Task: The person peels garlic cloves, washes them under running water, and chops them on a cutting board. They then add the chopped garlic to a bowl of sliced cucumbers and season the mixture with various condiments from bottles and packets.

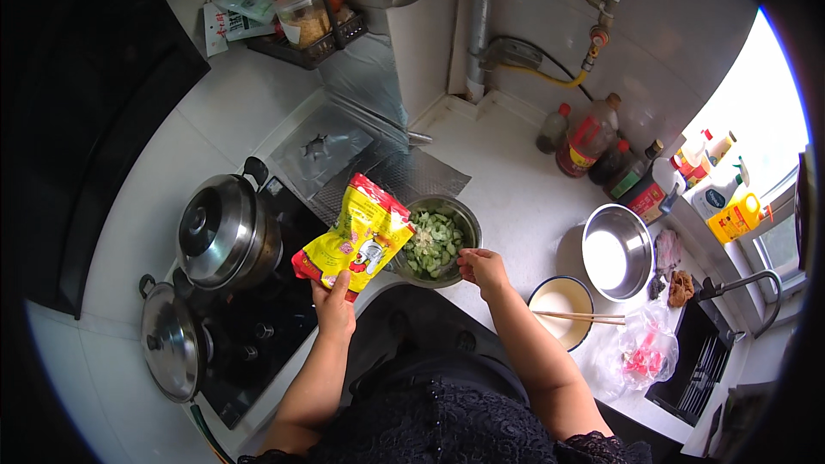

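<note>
My left hand [335, 306] grips the lower end of a yellow and red seasoning packet [368, 235], tilted up at the left of a steel bowl [473, 223]. Chopped green vegetable pieces [436, 245], which look like cucumber, fill the bowl, with a small pale heap on top. Over the bowl's right rim is my right hand [486, 273], its fingers pinched together. Whatever may be between those fingertips is too small to make out. The packet overlaps the bowl's left side and hides part of it.
At the left, a lidded steel pot [222, 228] and a lidded pan [169, 339] stand on the black stove [258, 318]. To the right are an enamel bowl [563, 299] with chopsticks [584, 318] across it, an empty steel basin [620, 251], a plastic bag [646, 351] and several bottles [591, 139].
</note>
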### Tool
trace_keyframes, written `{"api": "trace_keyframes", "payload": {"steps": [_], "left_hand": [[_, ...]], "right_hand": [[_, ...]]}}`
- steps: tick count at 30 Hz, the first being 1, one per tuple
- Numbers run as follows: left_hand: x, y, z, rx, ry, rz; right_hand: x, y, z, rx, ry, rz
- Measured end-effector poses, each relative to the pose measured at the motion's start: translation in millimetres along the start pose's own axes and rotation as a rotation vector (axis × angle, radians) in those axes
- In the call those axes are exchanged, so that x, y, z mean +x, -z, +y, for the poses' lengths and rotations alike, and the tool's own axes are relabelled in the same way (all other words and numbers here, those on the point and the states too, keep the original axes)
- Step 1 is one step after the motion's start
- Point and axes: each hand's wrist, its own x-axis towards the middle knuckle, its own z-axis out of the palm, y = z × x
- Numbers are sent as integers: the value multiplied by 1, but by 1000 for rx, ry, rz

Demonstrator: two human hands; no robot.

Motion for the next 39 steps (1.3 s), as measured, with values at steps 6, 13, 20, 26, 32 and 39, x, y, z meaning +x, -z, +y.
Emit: {"api": "trace_keyframes", "payload": {"steps": [6,13,20,26,32,39], "left_hand": [[4,9,-18,-614,581,66],[7,-18,-33,-919,704,-130],[14,-62,-23,-605,554,-363],[58,-45,46,-438,325,-319],[141,-51,174,232,-136,-271],[261,-77,302,476,-485,18]], "right_hand": [[-11,-11,-9,18,15,-83],[-50,-39,-45,-109,217,-196],[-94,-101,-103,-464,694,-122],[-81,-153,-160,-129,783,-213],[-73,-250,-245,-226,902,-285],[-31,-409,-367,-234,1007,-286]]}}
